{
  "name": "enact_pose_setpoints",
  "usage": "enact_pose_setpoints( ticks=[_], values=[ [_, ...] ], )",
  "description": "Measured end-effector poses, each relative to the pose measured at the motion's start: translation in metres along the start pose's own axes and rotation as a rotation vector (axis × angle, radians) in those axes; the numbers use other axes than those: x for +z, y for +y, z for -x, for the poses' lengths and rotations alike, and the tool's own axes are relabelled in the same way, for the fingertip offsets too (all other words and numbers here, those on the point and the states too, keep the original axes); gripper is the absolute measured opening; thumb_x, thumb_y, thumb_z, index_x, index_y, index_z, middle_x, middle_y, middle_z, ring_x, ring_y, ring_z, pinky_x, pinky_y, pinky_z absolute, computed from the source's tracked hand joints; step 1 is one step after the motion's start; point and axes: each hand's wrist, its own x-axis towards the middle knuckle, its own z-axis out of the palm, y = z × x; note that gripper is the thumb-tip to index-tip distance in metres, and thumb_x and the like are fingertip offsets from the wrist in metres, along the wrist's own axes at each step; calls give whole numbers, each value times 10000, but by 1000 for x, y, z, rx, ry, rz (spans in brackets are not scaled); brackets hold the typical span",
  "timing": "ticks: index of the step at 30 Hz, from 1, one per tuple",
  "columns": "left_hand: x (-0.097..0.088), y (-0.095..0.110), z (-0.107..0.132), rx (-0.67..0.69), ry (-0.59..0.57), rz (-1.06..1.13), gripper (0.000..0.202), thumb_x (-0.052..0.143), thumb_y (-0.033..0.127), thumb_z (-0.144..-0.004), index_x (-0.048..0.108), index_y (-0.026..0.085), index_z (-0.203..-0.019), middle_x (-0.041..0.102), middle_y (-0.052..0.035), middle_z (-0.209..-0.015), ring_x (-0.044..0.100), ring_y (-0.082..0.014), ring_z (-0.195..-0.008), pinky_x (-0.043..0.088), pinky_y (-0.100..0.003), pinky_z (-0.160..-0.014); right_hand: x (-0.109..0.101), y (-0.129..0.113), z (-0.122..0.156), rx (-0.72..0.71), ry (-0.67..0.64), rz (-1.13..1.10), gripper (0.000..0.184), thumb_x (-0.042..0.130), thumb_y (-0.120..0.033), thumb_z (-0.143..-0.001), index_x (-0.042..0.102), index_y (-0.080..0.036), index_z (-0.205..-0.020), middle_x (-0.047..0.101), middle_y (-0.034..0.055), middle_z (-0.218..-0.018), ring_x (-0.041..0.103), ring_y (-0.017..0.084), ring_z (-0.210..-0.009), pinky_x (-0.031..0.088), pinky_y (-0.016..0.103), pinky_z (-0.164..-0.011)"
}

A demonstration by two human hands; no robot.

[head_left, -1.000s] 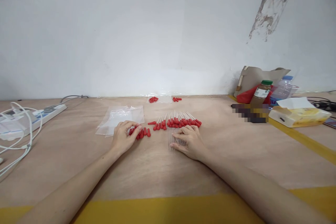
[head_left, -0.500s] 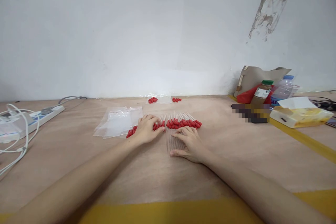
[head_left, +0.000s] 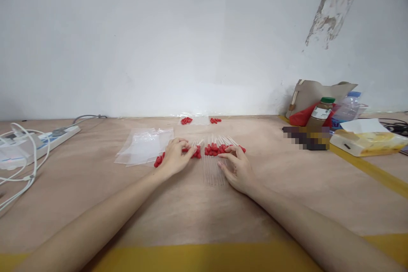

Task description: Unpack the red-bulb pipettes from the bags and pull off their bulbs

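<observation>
White wall [head_left: 159, 42] up ahead, patch of peeling paint [head_left: 334, 12] high on the right. So, what's changed: a second ago our left hand [head_left: 175, 157] was over the loose bulbs; now it's across at the left end of the row of red bulbs [head_left: 212, 149], whose pale tips [head_left: 226, 140] fan toward the wall. We'd read that as attention shifting onto the row. Its thumb and fingers are close together among the bulbs there, but we can't tell if they're pinching one. Our right hand [head_left: 240, 172] has slid rightward, so more of the clear tubes [head_left: 212, 172] show, lying on the near side of the row. Its fingers curl with a gap to the thumb; can't tell if a tube's between them. Flat plastic bags [head_left: 140, 148] sit left on the brown surface [head_left: 178, 216], power strip [head_left: 63, 136] and white cables [head_left: 36, 157] beyond. Two small red heaps [head_left: 186, 120] are by the wall. Off right: tissues [head_left: 369, 142], two bottles [head_left: 346, 112], a beige bag [head_left: 318, 89].
</observation>
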Motion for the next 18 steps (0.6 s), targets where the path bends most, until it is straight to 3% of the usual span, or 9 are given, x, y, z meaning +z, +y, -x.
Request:
enact_pose_setpoints(
  ticks=[4, 6, 9, 14, 18],
  values=[
    [-23, -10, 37, 195, 32, 33, 209, 511, 373, -806, 598, 197, -736, 586, -41, -919, 505, -198, -927, 395, -350, -821, -2, -1, 0, -22, 35, 48, 436, 568, -340, -766, 511, -186, -1171, 459, 126, -1136, 446, 242, -1081, 396, 409, -903],
    [-25, -12, 50, 323, 32, 19, 148, 522, 325, -811, 588, 197, -775, 601, -35, -899, 516, -186, -904, 381, -354, -834, -4, -4, 0, -93, 9, 97, 540, 577, -389, -757, 452, -189, -1243, 423, 138, -1213, 426, 258, -1115, 387, 424, -914],
    [-21, -11, 59, 415, 39, -19, 101, 541, 296, -809, 577, 202, -815, 625, -30, -886, 524, -187, -904, 364, -361, -836, -8, -9, 1, -227, -66, 154, 522, 560, -405, -776, 458, -211, -1249, 413, 134, -1274, 416, 256, -1138, 370, 427, -917],
    [-13, -9, 61, 501, 68, -47, 67, 540, 268, -810, 565, 206, -801, 648, -13, -832, 545, -177, -870, 352, -352, -834, -7, -16, 1, -348, -199, 181, 350, 523, -342, -824, 539, -254, -1162, 627, 58, -1031, 495, 201, -1030, 280, 447, -947],
    [-14, -7, 63, 541, 88, -31, 38, 548, 240, -805, 556, 203, -806, 650, -7, -829, 556, -156, -824, 362, -340, -823, -1, -19, 3, -357, -219, 170, 245, 491, -309, -850, 603, -250, -1060, 655, 9, -753, 531, 160, -841, 240, 446, -943]
  ],
)
